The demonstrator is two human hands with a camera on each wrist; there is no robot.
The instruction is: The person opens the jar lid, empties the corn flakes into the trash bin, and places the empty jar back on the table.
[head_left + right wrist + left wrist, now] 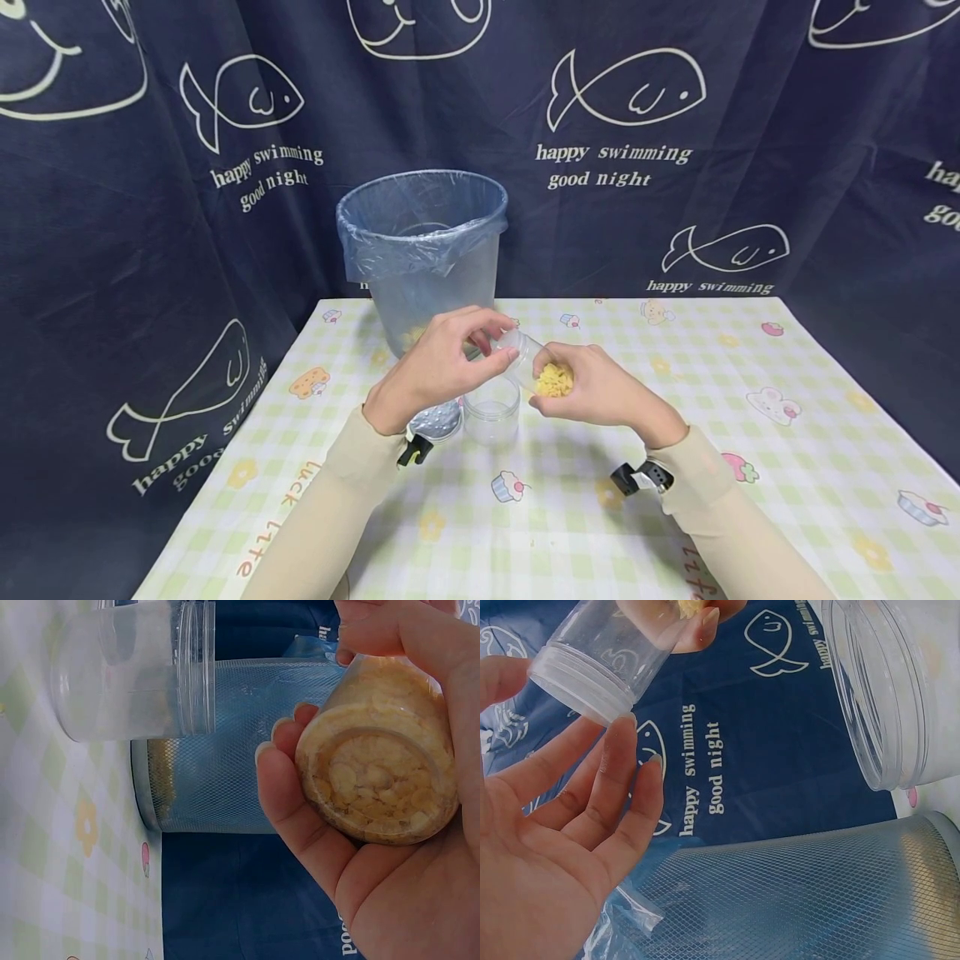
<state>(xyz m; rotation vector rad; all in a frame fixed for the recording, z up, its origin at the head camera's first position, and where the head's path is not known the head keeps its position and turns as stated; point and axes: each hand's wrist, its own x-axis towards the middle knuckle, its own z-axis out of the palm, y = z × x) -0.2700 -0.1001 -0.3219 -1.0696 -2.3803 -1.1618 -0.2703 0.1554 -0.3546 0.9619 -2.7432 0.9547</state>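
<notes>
A clear jar (529, 360) is held tilted above the table, its base toward the right hand. Yellow flakes (553, 381) gather at its base end, also visible through the jar bottom (379, 784) in the right wrist view. My right hand (592, 387) grips the jar around that lower end. With thumb and fingertips, my left hand (450, 354) pinches the translucent screw lid (581, 684) on the other end. Beneath the hands, a second clear jar (492, 421) stands upright without a lid. Beside it, a silver foil-like disc (437, 421) is partly hidden by the left wrist.
A mesh waste bin (450, 292) lined with a blue bag (405, 254) stands at the table's back left, with something yellow low inside. The checked tablecloth (570, 533) covers the table. Dark blue printed curtains (510, 108) hang behind and at the sides.
</notes>
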